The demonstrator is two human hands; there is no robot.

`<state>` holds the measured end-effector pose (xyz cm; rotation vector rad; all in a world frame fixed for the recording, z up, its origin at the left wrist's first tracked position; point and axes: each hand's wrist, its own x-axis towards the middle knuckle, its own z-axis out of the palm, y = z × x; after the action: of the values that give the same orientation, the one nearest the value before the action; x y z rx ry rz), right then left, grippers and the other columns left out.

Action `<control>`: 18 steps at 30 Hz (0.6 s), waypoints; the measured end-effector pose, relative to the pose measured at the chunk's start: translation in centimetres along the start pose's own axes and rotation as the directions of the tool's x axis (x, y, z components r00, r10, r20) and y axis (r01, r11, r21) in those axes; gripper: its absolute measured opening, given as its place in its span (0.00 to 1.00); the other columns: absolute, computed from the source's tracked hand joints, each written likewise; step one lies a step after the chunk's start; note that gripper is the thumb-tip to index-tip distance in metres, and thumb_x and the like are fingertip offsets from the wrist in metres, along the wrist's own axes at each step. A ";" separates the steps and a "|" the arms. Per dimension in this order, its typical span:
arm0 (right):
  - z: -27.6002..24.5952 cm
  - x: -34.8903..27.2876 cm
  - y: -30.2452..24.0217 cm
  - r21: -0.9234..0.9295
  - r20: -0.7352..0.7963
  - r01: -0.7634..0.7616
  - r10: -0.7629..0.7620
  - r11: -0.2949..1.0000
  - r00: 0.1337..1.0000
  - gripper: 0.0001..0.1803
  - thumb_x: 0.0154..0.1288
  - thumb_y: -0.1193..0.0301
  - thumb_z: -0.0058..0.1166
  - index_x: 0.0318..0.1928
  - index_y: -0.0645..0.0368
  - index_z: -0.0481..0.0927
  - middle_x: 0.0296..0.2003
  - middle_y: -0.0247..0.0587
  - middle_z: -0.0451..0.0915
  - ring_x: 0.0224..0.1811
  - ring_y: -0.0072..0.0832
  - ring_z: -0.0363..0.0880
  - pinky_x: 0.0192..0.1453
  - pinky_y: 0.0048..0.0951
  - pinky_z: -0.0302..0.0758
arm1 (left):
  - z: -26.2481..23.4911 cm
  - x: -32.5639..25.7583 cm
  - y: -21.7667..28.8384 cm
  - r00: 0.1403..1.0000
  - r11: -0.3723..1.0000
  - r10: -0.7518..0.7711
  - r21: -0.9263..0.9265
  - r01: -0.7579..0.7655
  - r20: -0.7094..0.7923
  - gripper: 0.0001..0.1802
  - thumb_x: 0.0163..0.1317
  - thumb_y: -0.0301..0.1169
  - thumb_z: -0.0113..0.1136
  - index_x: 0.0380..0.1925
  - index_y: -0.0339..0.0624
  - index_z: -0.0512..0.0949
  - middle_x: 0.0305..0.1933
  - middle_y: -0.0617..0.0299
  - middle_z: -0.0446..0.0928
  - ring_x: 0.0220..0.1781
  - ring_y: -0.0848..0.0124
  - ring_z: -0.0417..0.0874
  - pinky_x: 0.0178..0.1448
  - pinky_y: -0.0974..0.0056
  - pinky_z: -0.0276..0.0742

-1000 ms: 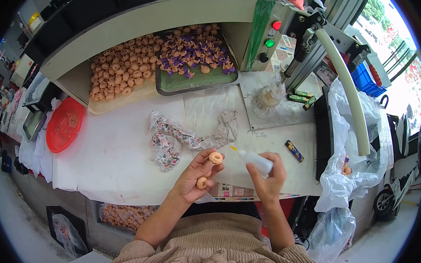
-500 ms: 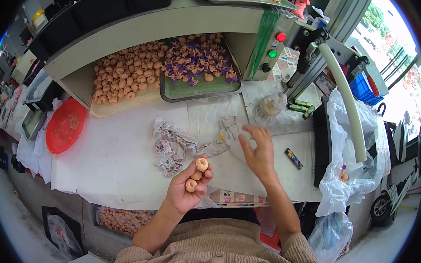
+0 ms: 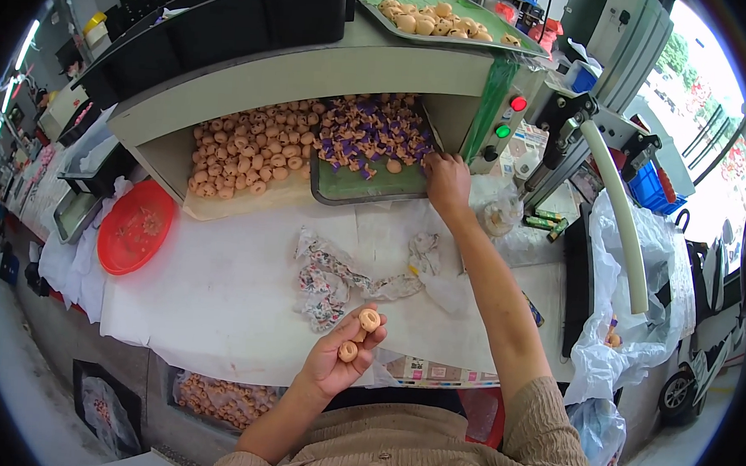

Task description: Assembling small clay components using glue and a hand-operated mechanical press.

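Observation:
My left hand [image 3: 338, 358] is closed around small round peach doll heads [image 3: 369, 320], hollow with an open hole showing, above the table's near edge. At least two show between its fingers. My right hand [image 3: 448, 183] reaches far forward to the right edge of a dark-rimmed green tray [image 3: 350, 188]. Its fingers are curled at the rim, and what lies under them is hidden. In that tray lie many small purple and peach figure pieces [image 3: 366, 131] and one loose peach head [image 3: 393, 166]. A large pile of peach heads [image 3: 251, 152] sits left of the tray.
A crumpled floral cloth [image 3: 324, 285] lies on the white-covered table [image 3: 209, 309]. A red basin [image 3: 137, 227] stands left. To the right are a machine post with a pale hose [image 3: 615, 203], red and green buttons [image 3: 502, 131], and plastic bags [image 3: 599, 346]. Another tray of heads [image 3: 439, 21] rests above.
My right hand has moved forward from above the table to the tray's right edge. My left hand still holds the doll heads. The view has shifted, so the scene sits lower and farther right.

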<state>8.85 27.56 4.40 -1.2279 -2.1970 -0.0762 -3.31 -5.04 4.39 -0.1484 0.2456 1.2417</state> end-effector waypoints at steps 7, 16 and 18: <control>-3.5 -4.0 -3.9 0.610 0.024 -0.072 0.072 0.789 0.997 0.08 0.57 0.76 0.60 0.38 0.59 0.79 0.35 0.40 0.78 0.35 0.28 0.79 0.38 0.25 0.77 | -0.9 1.0 1.1 0.996 0.999 -0.013 0.049 0.009 0.084 0.20 0.69 0.31 0.52 0.60 0.46 0.68 0.54 0.58 0.74 0.51 0.71 0.79 0.38 0.73 0.81; -12.4 -17.0 -7.5 0.840 0.398 -0.377 0.028 0.390 0.917 0.13 0.58 0.81 0.62 0.44 0.66 0.76 0.39 0.36 0.78 0.38 0.19 0.77 0.45 0.20 0.75 | -1.0 3.1 0.4 0.994 0.928 0.097 0.366 -0.074 -0.046 0.23 0.66 0.31 0.56 0.60 0.44 0.68 0.49 0.62 0.74 0.42 0.76 0.76 0.30 0.76 0.72; -13.5 -18.3 -7.3 0.824 0.452 -0.416 -0.004 0.384 0.892 0.15 0.56 0.82 0.62 0.46 0.66 0.77 0.41 0.38 0.79 0.41 0.21 0.78 0.46 0.22 0.76 | -1.9 3.6 -0.5 0.994 0.922 0.058 0.376 -0.089 0.093 0.20 0.66 0.30 0.56 0.58 0.42 0.70 0.45 0.63 0.77 0.42 0.78 0.79 0.32 0.75 0.78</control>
<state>16.63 5.14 7.25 -0.8356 -1.7893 1.4426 -1.98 -2.32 1.56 0.2485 0.4208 1.2490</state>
